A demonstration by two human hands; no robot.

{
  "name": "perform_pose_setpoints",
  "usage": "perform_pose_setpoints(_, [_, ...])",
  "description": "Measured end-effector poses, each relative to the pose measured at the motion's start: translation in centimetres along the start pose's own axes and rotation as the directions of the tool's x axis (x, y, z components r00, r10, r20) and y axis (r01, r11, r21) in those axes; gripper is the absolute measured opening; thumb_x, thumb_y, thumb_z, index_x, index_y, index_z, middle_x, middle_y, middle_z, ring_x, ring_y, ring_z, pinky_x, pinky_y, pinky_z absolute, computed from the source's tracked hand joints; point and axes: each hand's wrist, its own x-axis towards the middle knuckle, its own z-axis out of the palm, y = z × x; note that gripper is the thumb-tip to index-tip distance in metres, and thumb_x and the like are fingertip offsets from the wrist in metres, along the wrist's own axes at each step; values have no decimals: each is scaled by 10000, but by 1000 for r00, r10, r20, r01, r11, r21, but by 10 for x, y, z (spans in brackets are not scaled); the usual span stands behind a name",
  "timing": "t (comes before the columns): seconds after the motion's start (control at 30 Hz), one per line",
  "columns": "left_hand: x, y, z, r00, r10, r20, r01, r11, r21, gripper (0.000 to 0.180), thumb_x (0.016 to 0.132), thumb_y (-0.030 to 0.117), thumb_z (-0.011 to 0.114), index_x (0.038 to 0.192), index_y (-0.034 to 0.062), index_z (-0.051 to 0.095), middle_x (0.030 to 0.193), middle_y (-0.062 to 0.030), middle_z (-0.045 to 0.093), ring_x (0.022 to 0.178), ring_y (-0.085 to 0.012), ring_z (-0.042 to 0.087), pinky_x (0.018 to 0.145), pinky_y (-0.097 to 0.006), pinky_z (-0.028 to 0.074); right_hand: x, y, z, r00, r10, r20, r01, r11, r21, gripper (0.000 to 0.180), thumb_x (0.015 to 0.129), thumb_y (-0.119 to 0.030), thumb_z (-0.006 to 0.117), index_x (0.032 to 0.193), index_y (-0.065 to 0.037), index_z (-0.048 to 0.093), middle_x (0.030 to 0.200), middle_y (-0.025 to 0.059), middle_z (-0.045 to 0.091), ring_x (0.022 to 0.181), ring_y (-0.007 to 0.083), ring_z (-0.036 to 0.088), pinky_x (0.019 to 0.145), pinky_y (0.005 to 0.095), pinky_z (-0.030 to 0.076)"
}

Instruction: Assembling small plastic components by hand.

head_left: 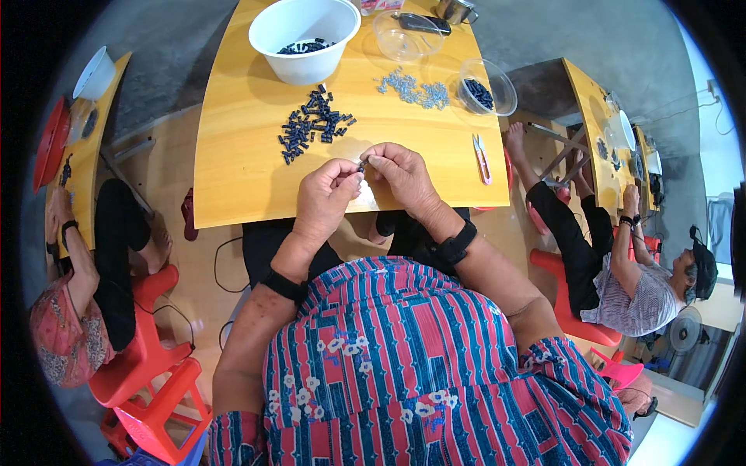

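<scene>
Overall, the largest item on record is the yellow wood-toned bench [249,155], its near edge just in front of the person's lap. Two co-workers are seated at separate tables: one at the left in a patterned pink top [68,342], on a red stool [148,334], and one at the right in a grey top [637,295] and a dark cap. On the bench, a white tub [303,66] stands toward the far left, dark pieces lying in its bottom. The left hand [326,194] and the right hand [406,177] meet above the near edge; a dark band is worn on each wrist. Two clear bowls are noted: one [404,46] toward the far side, and one [505,84] near the right edge, holding dark pieces. A loose pile of dark pieces [311,126] lies nearer than the tub; a scatter of clear pieces [420,92] lies right of it. A metal cup [457,11] stands at the far edge, beside a black phone [431,26]. Pink-handled snips [482,159] lie near the right edge, blades pointing away. Smallest is a dark piece [361,167], pinched at the fingertips of both hands, thumbs against forefingers; its finer detail is hidden.
</scene>
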Motion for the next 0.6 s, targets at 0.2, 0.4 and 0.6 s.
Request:
perform_pose_setpoints(0.2, [2,-3,0,1000,13,17,-14,999,41,85,886,66,617,900,-17,613,738,-22,623,669,-72,610,625,-215,510,2,3,-3,997,-25,67,21,998,62,143,933,-92,540,944,22,627,722,10,575,661,79,513,633,220,447])
perform_pose_setpoints(0.4, [1,0,-1,998,-22,53,18,996,84,70,911,60,597,927,-7,606,790,1,620,706,-49,596,670,-194,499,5,4,-4,996,-47,82,49,999,-20,136,938,-93,533,919,15,613,711,4,565,650,77,509,623,220,445])
perform_pose_setpoints(0.6, [2,0,0,999,-3,39,0,997,79,81,896,69,614,908,-11,609,761,-11,622,684,-59,602,647,-209,513,5,3,-5,991,-101,86,114,980,-165,126,938,-91,526,899,0,604,704,19,575,637,84,532,620,235,467])
